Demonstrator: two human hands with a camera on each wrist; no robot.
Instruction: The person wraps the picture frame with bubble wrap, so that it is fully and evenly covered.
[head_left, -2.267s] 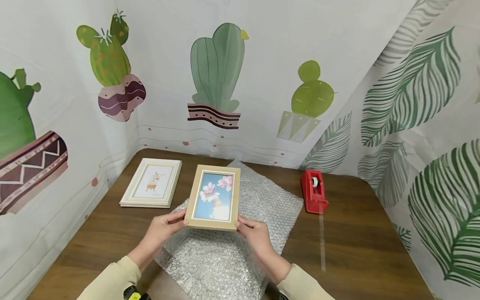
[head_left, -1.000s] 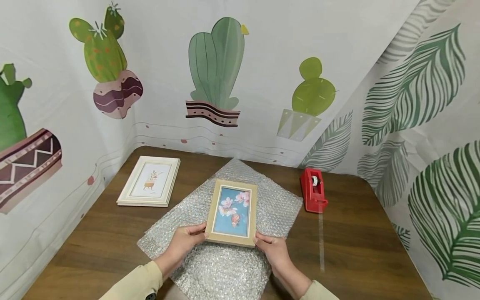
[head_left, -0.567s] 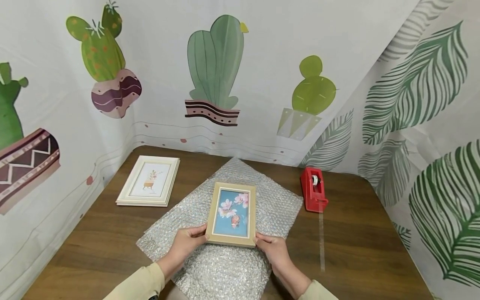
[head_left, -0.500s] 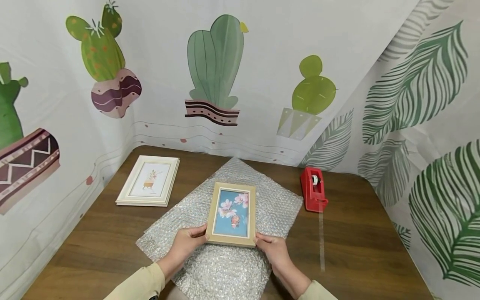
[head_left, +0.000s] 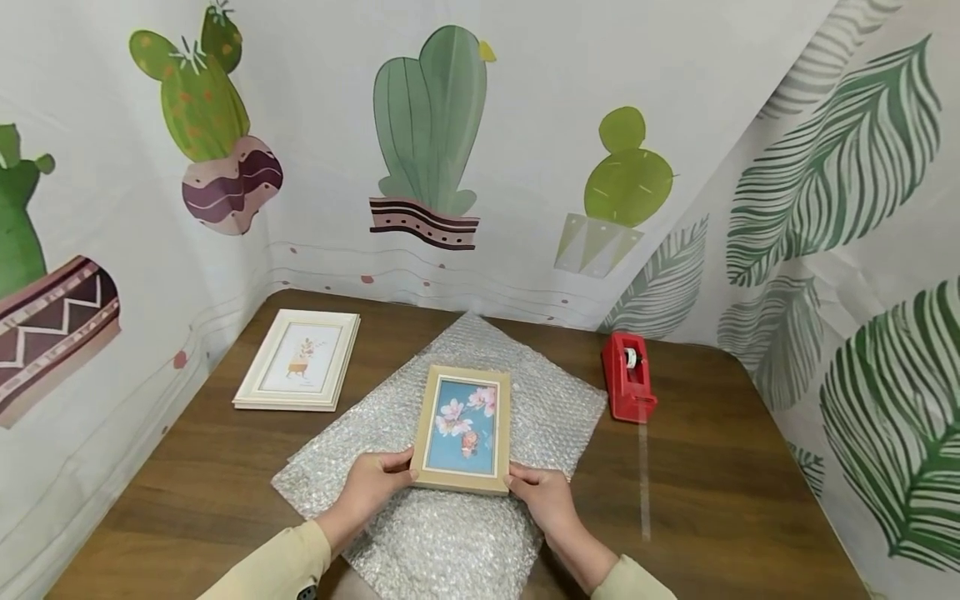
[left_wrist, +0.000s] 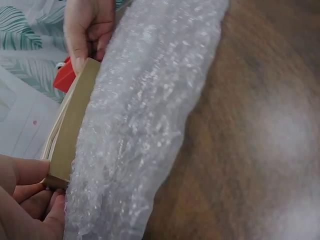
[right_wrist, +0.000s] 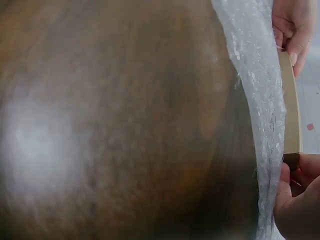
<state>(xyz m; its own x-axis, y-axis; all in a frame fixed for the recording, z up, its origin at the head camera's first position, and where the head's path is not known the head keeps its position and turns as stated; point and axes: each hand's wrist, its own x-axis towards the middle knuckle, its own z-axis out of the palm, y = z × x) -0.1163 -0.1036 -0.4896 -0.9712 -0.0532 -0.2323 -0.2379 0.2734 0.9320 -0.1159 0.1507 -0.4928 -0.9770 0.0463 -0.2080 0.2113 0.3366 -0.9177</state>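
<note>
A light wood picture frame (head_left: 462, 430) with pink blossoms on a blue ground lies over the middle of a sheet of bubble wrap (head_left: 442, 542). My left hand (head_left: 369, 490) pinches its near left corner, thumb on top. At the near right corner my right hand (head_left: 546, 502) grips it in the same way. In the left wrist view the edge of the frame (left_wrist: 75, 122) appears against the bubble wrap (left_wrist: 140, 100), with left-hand fingers (left_wrist: 30, 172) at its lower end. The right wrist view shows the frame's side (right_wrist: 291, 105) between both hands.
White picture frames (head_left: 296, 360), apparently stacked, lie at the back left of the wooden table (head_left: 720, 483). A red tape dispenser (head_left: 628, 379) stands on the right, a strip of clear tape (head_left: 644, 483) trailing toward the front. Behind hangs a printed cloth (head_left: 525, 167).
Both hands have brought the wood picture frame down and to the right, onto the middle of the bubble wrap. Over the last half second hands and frame have hardly moved.
</note>
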